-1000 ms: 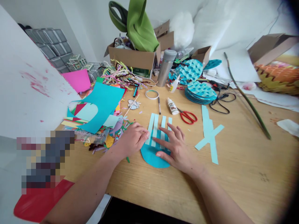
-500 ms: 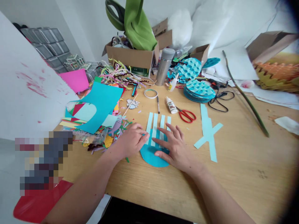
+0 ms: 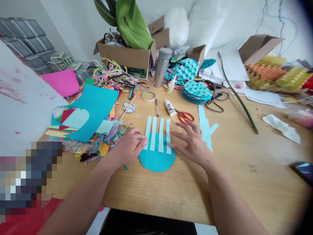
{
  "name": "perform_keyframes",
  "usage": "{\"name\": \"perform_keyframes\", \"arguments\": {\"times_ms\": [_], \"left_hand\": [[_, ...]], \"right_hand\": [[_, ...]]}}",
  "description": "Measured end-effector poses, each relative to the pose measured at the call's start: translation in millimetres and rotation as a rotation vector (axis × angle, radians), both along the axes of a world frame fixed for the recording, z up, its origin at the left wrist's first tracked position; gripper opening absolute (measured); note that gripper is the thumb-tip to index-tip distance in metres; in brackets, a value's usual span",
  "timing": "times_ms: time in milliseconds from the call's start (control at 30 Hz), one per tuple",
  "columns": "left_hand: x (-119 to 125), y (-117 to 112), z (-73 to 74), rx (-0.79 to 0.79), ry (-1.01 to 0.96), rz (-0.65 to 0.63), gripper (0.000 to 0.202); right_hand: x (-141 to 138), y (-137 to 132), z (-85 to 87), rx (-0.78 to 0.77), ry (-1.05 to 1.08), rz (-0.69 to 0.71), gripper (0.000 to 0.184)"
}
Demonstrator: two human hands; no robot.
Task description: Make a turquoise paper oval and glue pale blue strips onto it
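Several pale aqua paper strips (image 3: 154, 133) lie side by side, their lower ends across a blue paper circle (image 3: 157, 161) and their upper ends reaching past its far edge. At the circle's left edge is my left hand (image 3: 130, 145), its thumb and forefinger pressed together beside the leftmost strip; what they grip, if anything, is hidden. My right hand (image 3: 190, 140) is open with fingers spread, just right of the rightmost strip and holding nothing. Partly behind it, more pale aqua strips (image 3: 204, 122) lie crossed on the table.
Beyond the circle are red-handled scissors (image 3: 186, 117), a white glue bottle (image 3: 170, 108), a pen (image 3: 156, 107) and a tape roll (image 3: 149, 95). Coloured paper sheets (image 3: 100, 98) and scraps cover the left. A woven blue stack (image 3: 197, 94), a steel flask (image 3: 161, 68) and a green stem (image 3: 241, 98) stand farther back.
My right hand has lifted off the strips and moved right, uncovering them. My left hand stays at the circle's left edge. The whole view has shifted, bringing more of the table's right side in.
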State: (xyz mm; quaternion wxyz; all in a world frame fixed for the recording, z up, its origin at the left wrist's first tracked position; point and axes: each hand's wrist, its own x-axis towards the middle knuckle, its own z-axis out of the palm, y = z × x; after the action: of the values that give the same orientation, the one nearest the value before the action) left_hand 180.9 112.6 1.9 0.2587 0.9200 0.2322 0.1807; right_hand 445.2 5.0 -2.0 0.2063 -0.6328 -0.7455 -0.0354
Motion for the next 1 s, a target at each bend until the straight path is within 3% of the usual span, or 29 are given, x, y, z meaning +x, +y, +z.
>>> {"name": "perform_keyframes", "arguments": {"times_ms": [200, 1000], "left_hand": [[0.6, 0.8, -0.1, 0.004, -0.015, -0.001, 0.039], [0.2, -0.1, -0.2, 0.015, 0.006, -0.012, 0.042]], "right_hand": [[-0.1, -1.6, -4.7, -0.075, -0.052, 0.000, 0.054], [-2.7, -1.1, -9.4, -0.109, -0.057, 0.004, 0.054]]}}
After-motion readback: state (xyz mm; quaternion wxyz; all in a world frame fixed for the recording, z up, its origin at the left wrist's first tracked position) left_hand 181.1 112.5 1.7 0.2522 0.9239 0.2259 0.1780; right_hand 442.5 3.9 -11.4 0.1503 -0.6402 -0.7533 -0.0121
